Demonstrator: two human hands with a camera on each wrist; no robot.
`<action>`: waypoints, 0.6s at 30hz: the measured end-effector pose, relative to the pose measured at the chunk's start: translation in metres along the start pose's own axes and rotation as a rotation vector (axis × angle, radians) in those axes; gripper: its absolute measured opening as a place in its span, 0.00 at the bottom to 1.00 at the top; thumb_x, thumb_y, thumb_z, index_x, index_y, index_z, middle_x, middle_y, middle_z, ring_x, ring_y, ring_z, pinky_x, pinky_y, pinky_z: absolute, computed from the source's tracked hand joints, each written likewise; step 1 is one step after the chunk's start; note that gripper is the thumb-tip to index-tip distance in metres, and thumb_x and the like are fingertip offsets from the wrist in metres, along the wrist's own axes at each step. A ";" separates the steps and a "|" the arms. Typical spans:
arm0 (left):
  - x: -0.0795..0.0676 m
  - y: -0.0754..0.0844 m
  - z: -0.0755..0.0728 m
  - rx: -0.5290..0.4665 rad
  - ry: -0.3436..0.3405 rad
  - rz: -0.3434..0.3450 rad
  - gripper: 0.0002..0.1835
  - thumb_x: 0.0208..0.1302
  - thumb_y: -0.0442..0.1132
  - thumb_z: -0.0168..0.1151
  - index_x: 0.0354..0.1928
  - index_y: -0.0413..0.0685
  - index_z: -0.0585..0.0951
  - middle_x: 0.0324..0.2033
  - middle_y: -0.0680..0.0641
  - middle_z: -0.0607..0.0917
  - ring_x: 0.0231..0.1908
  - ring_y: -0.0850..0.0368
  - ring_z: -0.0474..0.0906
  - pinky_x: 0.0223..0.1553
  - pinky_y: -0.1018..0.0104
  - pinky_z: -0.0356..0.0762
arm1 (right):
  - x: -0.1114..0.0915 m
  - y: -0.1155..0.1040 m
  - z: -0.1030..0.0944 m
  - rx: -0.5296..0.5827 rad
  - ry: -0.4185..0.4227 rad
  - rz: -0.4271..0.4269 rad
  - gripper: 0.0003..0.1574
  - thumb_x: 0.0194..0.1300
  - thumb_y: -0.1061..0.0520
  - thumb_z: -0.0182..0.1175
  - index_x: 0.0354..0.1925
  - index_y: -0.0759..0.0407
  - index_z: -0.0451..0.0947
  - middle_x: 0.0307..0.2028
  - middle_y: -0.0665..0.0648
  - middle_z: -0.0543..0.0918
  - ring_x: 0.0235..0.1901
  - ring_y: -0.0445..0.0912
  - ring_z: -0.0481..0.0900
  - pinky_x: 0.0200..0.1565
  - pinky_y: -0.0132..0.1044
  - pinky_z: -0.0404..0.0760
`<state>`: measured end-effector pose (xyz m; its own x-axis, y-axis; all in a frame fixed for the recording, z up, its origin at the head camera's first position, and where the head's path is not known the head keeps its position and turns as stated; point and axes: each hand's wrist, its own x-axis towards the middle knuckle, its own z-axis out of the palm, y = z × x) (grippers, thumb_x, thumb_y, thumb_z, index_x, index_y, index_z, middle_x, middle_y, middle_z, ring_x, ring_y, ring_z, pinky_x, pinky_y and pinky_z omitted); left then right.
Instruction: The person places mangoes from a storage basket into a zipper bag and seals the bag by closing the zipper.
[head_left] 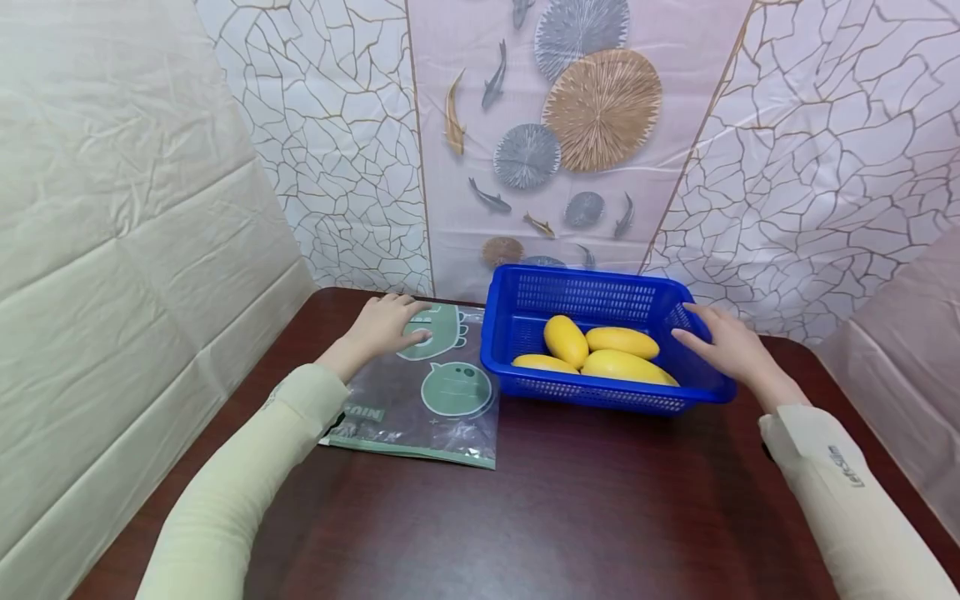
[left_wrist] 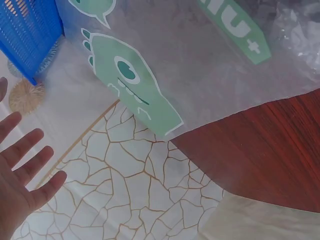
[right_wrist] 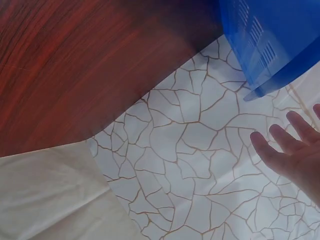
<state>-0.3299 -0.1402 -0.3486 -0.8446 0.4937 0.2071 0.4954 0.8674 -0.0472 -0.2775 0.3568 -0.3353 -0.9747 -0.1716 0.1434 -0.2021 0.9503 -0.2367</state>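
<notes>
My left hand (head_left: 381, 325) is held over the far left part of a see-through plastic bag (head_left: 397, 392) with green cartoon creatures printed on it. Its fingers are spread and hold nothing, as the left wrist view also shows. The bag lies flat on the table beside a blue plastic basket (head_left: 600, 400). Inside the basket are several yellow mangoes (head_left: 621, 340). At the basket's right end is my right hand (head_left: 731, 343), fingers extended and nothing in it. In the right wrist view, its fingers (right_wrist: 287, 142) appear apart from the basket's wall.
The dark red-brown table (head_left: 525, 517) carries the bag and basket. Behind it hangs a patterned cloth (head_left: 345, 142) with fish and round shapes. A pale cloth wall (head_left: 135, 225) closes off the left side, and another fabric wall (head_left: 900, 333) stands at the right.
</notes>
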 end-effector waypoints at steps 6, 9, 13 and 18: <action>-0.006 0.001 0.004 -0.002 0.023 0.040 0.23 0.62 0.55 0.58 0.55 0.52 0.79 0.52 0.45 0.82 0.53 0.45 0.77 0.50 0.47 0.74 | -0.002 -0.006 0.000 0.020 0.040 -0.010 0.40 0.71 0.40 0.45 0.63 0.71 0.62 0.60 0.78 0.66 0.60 0.71 0.62 0.59 0.66 0.60; -0.008 0.002 0.006 -0.003 0.039 0.062 0.21 0.62 0.53 0.59 0.52 0.51 0.81 0.48 0.46 0.84 0.50 0.46 0.79 0.47 0.49 0.76 | -0.003 -0.009 0.000 0.027 0.047 -0.006 0.38 0.71 0.41 0.45 0.63 0.71 0.63 0.59 0.77 0.67 0.59 0.71 0.63 0.58 0.66 0.61; -0.012 0.003 0.010 -0.002 0.060 0.089 0.17 0.61 0.51 0.60 0.46 0.51 0.83 0.43 0.47 0.85 0.44 0.47 0.81 0.43 0.51 0.77 | -0.006 -0.012 0.000 0.031 0.052 -0.008 0.36 0.71 0.43 0.46 0.61 0.72 0.65 0.58 0.77 0.69 0.58 0.71 0.65 0.58 0.65 0.62; -0.019 0.005 0.012 0.001 0.069 0.113 0.16 0.60 0.50 0.61 0.45 0.50 0.84 0.41 0.47 0.86 0.42 0.47 0.81 0.43 0.52 0.77 | -0.010 -0.019 0.000 0.053 0.078 -0.025 0.32 0.71 0.46 0.47 0.59 0.71 0.68 0.56 0.76 0.72 0.57 0.70 0.67 0.56 0.65 0.64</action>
<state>-0.3140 -0.1448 -0.3649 -0.7672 0.5830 0.2675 0.5865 0.8064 -0.0753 -0.2638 0.3406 -0.3323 -0.9594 -0.1723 0.2235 -0.2329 0.9306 -0.2823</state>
